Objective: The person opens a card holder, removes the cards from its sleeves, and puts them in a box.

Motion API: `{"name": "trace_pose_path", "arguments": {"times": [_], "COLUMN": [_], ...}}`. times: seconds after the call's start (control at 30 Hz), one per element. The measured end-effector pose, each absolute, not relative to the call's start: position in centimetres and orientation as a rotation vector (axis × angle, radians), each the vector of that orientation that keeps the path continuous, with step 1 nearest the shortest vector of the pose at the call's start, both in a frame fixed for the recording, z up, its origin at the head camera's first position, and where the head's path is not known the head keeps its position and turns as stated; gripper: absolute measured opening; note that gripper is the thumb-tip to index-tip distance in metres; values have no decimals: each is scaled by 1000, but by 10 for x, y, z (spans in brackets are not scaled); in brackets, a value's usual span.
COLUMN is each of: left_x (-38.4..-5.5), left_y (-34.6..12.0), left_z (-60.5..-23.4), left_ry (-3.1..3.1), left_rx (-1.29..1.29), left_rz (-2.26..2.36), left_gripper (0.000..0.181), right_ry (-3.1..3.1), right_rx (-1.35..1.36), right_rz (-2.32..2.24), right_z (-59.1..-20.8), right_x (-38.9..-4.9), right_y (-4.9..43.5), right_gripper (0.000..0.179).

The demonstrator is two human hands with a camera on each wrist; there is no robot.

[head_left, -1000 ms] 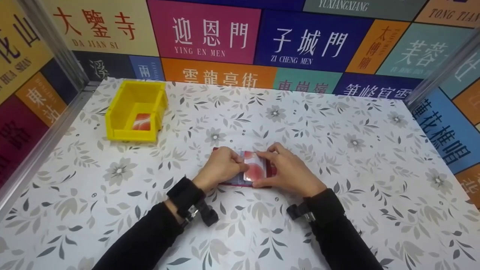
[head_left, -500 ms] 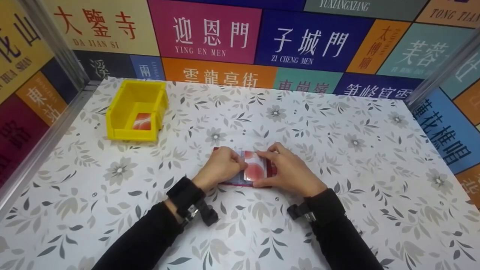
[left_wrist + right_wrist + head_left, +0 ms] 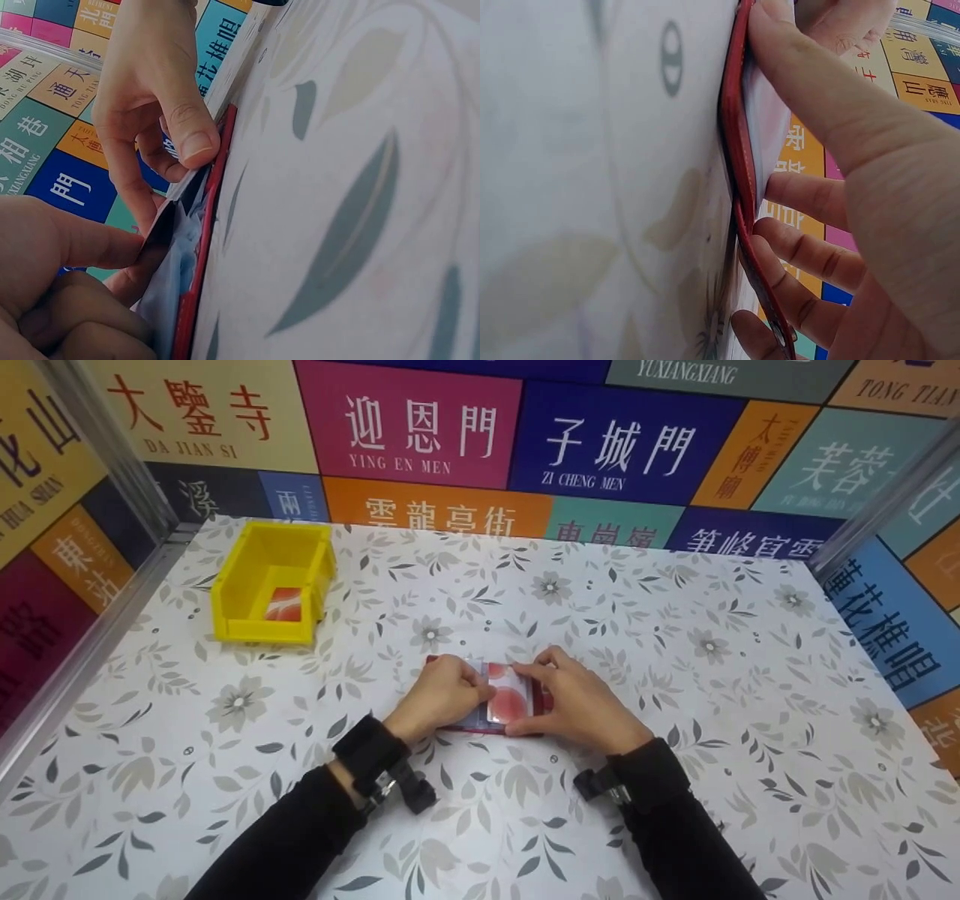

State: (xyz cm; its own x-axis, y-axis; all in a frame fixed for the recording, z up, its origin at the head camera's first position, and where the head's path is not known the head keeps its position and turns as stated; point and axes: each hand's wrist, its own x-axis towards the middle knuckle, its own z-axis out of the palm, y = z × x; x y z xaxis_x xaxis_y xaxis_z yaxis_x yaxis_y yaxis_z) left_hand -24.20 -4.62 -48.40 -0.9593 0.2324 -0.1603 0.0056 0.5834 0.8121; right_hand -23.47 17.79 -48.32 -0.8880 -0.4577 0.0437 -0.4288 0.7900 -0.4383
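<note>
A red card holder (image 3: 546,699) with clear plastic sleeves (image 3: 180,259) lies open on the table in front of the person. Over its right half is a red-and-white card (image 3: 510,705). My left hand (image 3: 444,694) pinches the card's left edge between thumb and forefinger, the other fingers curled under. From the right, my right hand (image 3: 585,701) grips the holder and card, thumb at the near edge and fingers at the far side. The right wrist view shows the holder's red cover (image 3: 739,154) edge-on, with fingers behind a flap bearing a metal snap (image 3: 792,334).
At the back left stands a yellow bin (image 3: 262,631) with another red-and-white card (image 3: 284,604) inside. A white cloth with grey leaves and flowers covers the table (image 3: 675,660). Panels with coloured lettering (image 3: 420,435) rise along the back and sides.
</note>
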Motion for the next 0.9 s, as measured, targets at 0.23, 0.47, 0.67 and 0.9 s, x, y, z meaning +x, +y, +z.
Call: {"name": "trace_pose_path", "arguments": {"times": [0.23,0.47,0.67,0.9], "left_x": [-241,-241,-242,-242], "left_y": [-46,-47,-48,-48], "left_z": [-484,-484,-485,-484], "left_ry": [2565,2552,2569,2558], "left_rx": [188,178,215,192], "left_rz": [1326,1326,1326,1346], "left_gripper": [22,21,20,18], "right_ry": [2910,2909,2914,2920], "right_rx": [-720,-729,-723,-718], "right_rz": [-690,-708,-724,-703], "right_z": [-483,-484,-484,-485], "right_x": [-235,-235,-234,-235], "right_y": [178,178,178,179], "right_gripper": [91,90,89,89]}}
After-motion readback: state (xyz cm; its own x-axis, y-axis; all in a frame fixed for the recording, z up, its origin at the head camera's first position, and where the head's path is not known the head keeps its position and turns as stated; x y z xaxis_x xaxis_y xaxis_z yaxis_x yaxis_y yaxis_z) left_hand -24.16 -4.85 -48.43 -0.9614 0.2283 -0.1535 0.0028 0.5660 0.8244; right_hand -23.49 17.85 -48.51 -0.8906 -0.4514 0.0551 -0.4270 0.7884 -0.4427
